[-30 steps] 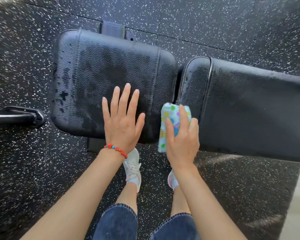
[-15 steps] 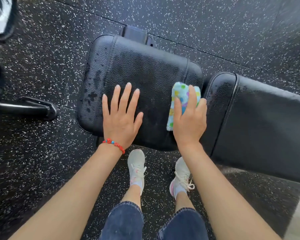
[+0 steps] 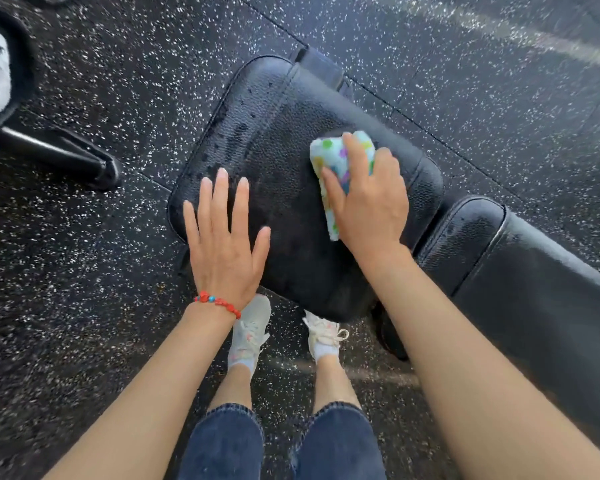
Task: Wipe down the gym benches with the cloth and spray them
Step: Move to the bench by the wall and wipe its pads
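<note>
My right hand [image 3: 368, 199] presses the folded cloth [image 3: 340, 157] flat under curled fingers and thumb; compared with half a second ago, it has carried the cloth from the seat pad's [image 3: 284, 133] right edge up toward its far middle. The cloth's long axis runs from near my wrist away from me, tilted slightly left. My left hand [image 3: 222, 244] lies open, fingers straight and spread, palm down on the pad's near-left corner, as before. The backrest pad [image 3: 534, 289] extends lower right; droplets dot the seat pad's left part.
</note>
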Motion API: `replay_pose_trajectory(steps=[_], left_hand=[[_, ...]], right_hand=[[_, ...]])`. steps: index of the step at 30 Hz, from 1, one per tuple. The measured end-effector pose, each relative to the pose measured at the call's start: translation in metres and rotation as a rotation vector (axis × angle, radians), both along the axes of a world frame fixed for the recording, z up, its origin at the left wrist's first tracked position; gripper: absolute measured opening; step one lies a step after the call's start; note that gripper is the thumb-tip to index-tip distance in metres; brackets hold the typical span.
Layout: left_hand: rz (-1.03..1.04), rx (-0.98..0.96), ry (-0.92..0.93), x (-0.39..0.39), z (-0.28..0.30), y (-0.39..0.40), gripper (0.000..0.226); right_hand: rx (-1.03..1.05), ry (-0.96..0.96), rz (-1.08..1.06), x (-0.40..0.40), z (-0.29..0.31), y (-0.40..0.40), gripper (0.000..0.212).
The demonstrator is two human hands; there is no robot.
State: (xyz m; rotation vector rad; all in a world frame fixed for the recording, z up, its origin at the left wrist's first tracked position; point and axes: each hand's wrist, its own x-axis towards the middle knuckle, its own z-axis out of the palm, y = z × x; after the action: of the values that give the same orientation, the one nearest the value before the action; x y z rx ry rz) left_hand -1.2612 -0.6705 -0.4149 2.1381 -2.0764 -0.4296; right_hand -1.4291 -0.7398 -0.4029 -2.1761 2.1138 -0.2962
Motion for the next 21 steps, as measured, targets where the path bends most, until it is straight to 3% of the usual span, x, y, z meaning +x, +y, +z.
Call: replay_pose_trajectory(steps=[5,9,13,17,21], left_hand=[[0.020,-0.056,0.002,-0.002,-0.007,0.002,0.054],[0.047,-0.075,0.036,0.002,-0.006,0.003,0.051],[0.136,-0.061,0.034,0.009,-0.003,0.005,0.050],[0.167,-0.054,0.065,0.014,-0.004,0.007,0.050],[0.173,-0.047,0.062,0.014,-0.006,0.008,0.051]], right_hand=[[0.024,-0.033,-0.069,0.009,-0.007,-0.050,0.048],[-0.036,-0.025,0.096,0.016,-0.003,0.013,0.043],[0.046,-0.044,0.254,0.020,0.002,0.066,0.041],[0.007,0.004,0.317,0.025,0.000,0.039,0.041],[0.021,0.004,0.183,0.052,-0.001,-0.023,0.047]])
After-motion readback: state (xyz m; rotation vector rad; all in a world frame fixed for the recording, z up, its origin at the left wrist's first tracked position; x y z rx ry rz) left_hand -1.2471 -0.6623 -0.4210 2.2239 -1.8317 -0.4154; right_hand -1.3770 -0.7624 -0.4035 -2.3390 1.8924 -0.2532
